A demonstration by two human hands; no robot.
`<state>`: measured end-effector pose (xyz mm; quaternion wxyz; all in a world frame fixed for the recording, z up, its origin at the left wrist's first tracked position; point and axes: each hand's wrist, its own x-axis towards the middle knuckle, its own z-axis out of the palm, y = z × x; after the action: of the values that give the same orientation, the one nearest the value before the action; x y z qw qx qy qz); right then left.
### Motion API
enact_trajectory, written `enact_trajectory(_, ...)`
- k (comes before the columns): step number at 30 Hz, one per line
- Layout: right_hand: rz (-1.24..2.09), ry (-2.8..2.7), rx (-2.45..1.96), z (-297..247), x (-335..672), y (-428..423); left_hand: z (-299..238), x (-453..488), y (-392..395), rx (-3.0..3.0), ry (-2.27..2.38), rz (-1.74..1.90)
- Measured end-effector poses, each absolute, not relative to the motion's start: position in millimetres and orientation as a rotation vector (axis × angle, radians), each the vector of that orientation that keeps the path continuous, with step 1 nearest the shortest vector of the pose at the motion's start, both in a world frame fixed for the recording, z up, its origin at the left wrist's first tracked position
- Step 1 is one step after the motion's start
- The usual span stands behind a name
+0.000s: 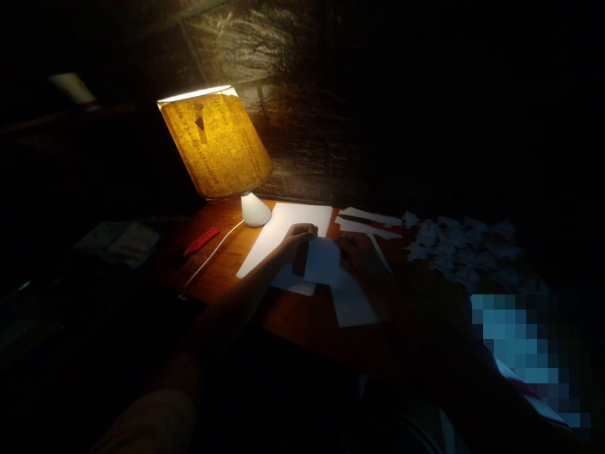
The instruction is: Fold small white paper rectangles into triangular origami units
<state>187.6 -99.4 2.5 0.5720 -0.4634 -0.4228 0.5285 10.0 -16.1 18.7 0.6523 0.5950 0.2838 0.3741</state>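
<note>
1. A dark room: a lit lamp [217, 145] stands on the wooden worktop [220, 268] before a brick-patterned wall [246, 47].
2. The small white paper [322, 261] is held above the worktop, among flat white sheets [267, 239].
3. The left hand [299, 236] has its grip closed on the paper's upper left; the right hand [353, 249], shadowed, looks pinched on its right edge.
4. Judging progress: the heap of creased paper pieces [454, 246] seems done, the held paper unfinished, the flat sheets unworked.

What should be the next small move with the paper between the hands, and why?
Perhaps bring the small paper nearer the lamp: between the left hand and the right hand it looks dim, while the large sheet beside the lamp is brightly lit.
</note>
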Motion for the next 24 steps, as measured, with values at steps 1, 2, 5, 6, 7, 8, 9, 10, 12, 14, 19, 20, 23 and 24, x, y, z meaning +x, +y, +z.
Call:
enact_trajectory(1,1.223,-0.996,-1.099,2.1,187.9,-99.1,18.1,10.0,-15.6,1.370,0.645,0.850)
enact_trajectory(2,1.215,-0.998,-1.113,2.0,188.3,-99.1,17.7,10.1,-15.2,1.398,0.650,0.841)
enact_trajectory(5,1.226,-1.015,-1.130,3.6,189.0,-100.0,18.1,10.1,-15.0,1.516,0.659,0.754)
enact_trajectory(6,1.235,-1.030,-1.128,4.3,189.1,-100.3,18.5,10.0,-15.2,1.547,0.659,0.722)
enact_trajectory(7,1.243,-1.046,-1.124,5.0,189.1,-100.6,19.0,9.8,-15.5,1.566,0.660,0.703)
enact_trajectory(8,1.250,-1.057,-1.121,5.4,189.0,-100.7,19.4,9.6,-15.7,1.573,0.661,0.701)
enact_trajectory(9,1.254,-1.059,-1.120,5.6,188.8,-100.8,19.7,9.3,-16.0,1.571,0.664,0.705)
enact_trajectory(10,1.260,-1.056,-1.121,5.6,188.6,-100.7,20.0,9.0,-16.2,1.565,0.667,0.710)
enact_trajectory(12,1.258,-1.054,-1.122,5.1,188.5,-100.5,20.6,8.6,-16.8,1.546,0.665,0.709)
enact_trajectory(14,1.238,-1.067,-1.120,4.5,188.9,-100.1,21.3,8.6,-17.5,1.526,0.660,0.704)
enact_trajectory(19,1.229,-1.092,-1.121,4.4,189.6,-99.7,22.5,9.5,-18.3,1.515,0.650,0.724)
enact_trajectory(20,1.244,-1.075,-1.111,4.7,189.3,-99.8,22.2,9.5,-18.2,1.515,0.649,0.730)
enact_trajectory(23,1.294,-1.031,-1.080,5.8,188.3,-100.5,20.7,9.2,-17.4,1.489,0.661,0.744)
enact_trajectory(24,1.303,-1.030,-1.079,6.0,188.1,-100.9,20.0,9.0,-17.1,1.476,0.665,0.751)
